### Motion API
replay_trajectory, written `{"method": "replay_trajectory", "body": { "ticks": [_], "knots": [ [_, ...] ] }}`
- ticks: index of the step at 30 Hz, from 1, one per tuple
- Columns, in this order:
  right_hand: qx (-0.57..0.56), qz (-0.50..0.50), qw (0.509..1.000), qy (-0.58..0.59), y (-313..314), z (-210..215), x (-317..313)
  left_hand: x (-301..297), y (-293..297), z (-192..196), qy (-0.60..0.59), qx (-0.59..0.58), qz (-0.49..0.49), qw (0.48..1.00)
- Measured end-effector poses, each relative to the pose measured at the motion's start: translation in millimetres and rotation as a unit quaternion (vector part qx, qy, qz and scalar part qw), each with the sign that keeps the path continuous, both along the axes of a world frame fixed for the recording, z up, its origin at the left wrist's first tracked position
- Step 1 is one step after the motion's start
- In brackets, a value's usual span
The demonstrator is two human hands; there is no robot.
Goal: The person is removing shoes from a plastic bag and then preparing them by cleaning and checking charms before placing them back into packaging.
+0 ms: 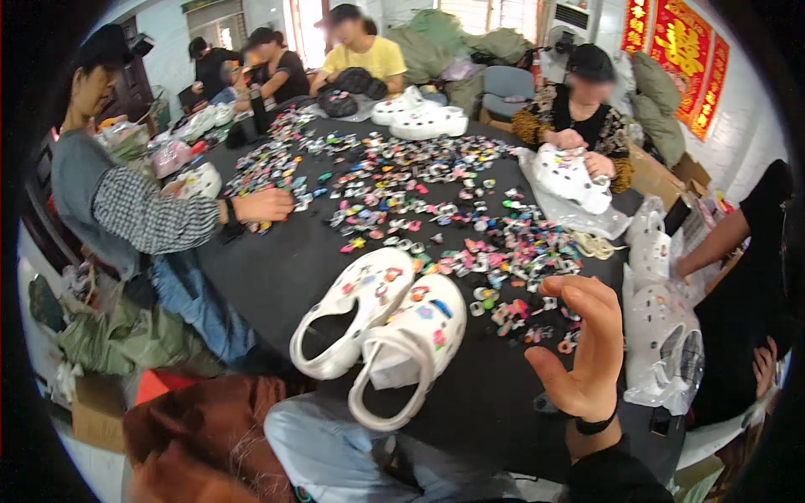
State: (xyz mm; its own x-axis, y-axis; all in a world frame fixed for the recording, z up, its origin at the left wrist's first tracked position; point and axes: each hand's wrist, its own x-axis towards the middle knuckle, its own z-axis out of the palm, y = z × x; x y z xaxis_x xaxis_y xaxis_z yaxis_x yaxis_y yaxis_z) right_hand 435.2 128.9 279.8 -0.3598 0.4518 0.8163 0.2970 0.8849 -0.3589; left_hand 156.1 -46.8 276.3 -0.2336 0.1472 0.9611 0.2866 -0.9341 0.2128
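Note:
My right hand (587,344) is raised over the near right of the black table (251,277). Its fingers curve with the thumb spread apart, and nothing shows between them. A dark band circles the wrist. Small colourful shoe charms (520,256) are scattered beyond it and to its left. In front of me stand a white clog (373,285) and, leaning beside it, a second white clog (436,323) with its heel strap toward me. Both carry coloured charms on their uppers. My left hand is out of view.
Plastic-wrapped white clogs (662,344) line the right edge. One person (134,201) reaches over the charms from the left; another person (579,126) handles a white clog (570,180) at the far right. More white clogs (428,121) stand at the back. Several other people sit or stand around.

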Motion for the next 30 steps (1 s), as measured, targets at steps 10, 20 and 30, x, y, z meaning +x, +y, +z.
{"method": "replay_trajectory", "body": {
  "ticks": [10,20,30],
  "knots": [
    [-0.042,0.111,0.965,-0.232,-19.7,-11.5,-48.2,-103.7,-41.9,-213.7,-0.216,-0.476,0.293,0.801],
    [-0.023,0.082,0.939,-0.333,-9.9,-39.8,-121.8,-145.1,-231.4,-383.3,-0.033,-0.694,0.478,0.537],
    [0.030,0.072,0.928,-0.365,9.4,-59.6,-162.8,-103.7,-173.8,-443.1,0.056,-0.784,0.466,0.407]
  ]
}}
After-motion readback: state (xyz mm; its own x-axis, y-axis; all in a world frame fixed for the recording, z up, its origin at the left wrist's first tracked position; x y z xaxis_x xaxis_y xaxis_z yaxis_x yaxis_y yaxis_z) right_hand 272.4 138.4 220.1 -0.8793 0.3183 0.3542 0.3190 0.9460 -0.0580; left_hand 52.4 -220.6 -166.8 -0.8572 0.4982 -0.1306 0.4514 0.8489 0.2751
